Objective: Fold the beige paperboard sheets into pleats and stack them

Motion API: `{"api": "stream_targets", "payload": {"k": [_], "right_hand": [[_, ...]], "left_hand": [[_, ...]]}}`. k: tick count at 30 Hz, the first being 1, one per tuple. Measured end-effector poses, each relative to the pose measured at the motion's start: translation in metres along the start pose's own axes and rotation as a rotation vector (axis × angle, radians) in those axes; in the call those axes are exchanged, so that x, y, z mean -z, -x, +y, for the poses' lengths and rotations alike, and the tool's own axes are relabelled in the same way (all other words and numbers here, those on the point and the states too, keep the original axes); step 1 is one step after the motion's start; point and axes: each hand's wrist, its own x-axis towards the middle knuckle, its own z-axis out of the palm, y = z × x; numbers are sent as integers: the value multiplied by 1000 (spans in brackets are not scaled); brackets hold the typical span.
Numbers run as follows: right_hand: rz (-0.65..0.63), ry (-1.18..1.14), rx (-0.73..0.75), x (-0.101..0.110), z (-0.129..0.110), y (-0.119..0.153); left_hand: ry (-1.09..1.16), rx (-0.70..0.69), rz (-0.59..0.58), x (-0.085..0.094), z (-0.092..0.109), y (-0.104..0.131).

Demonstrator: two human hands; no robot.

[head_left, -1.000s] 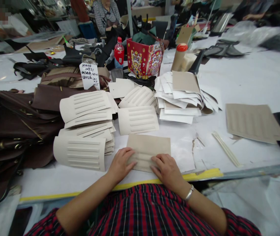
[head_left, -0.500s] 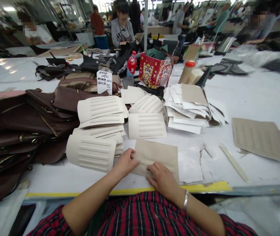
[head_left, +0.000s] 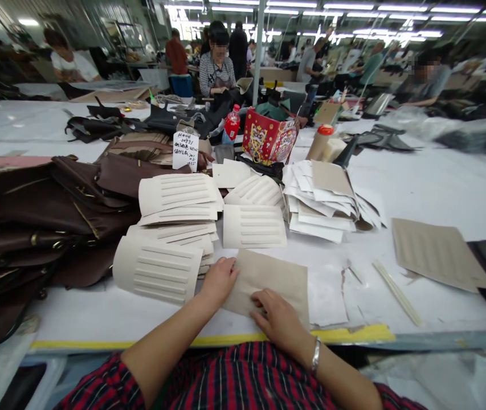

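A plain beige sheet (head_left: pixel 268 273) lies flat on the table in front of me. My left hand (head_left: pixel 221 279) closes on its left edge, fingers pressed together; the fingertips are partly hidden. Over the lower middle of the same sheet rests my right hand (head_left: pixel 277 313), its fingers loosely bent and thumb apart, gripping nothing. Just left of my left hand, a ribbed cream panel (head_left: pixel 157 270) tops a fanned pile. Another ribbed panel (head_left: pixel 254 226) lies beyond the beige sheet.
Brown leather bags (head_left: pixel 54 216) heap up at the left. A stack of white and beige sheets (head_left: pixel 319 199) stands back right. Pale thin strips (head_left: pixel 396 291) and a grey-beige ribbed panel (head_left: pixel 435 250) lie to the right. Farther back are a red box (head_left: pixel 268 136) and a bottle (head_left: pixel 231 124).
My left hand has drawn its thumb in and sits at the sheet's left edge. My right hand has shifted slightly on the sheet. The camera view has tilted up a little.
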Motion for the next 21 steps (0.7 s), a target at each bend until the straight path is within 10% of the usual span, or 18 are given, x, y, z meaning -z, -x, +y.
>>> {"api": "stream_targets", "payload": {"k": [11,21], "right_hand": [[-7,23,18,1,1,-1],[0,28,32,1,3,3]], "left_hand": [[-63,-101,67,-17,4,12],[-238,-313,-200,6,25,-71]]}}
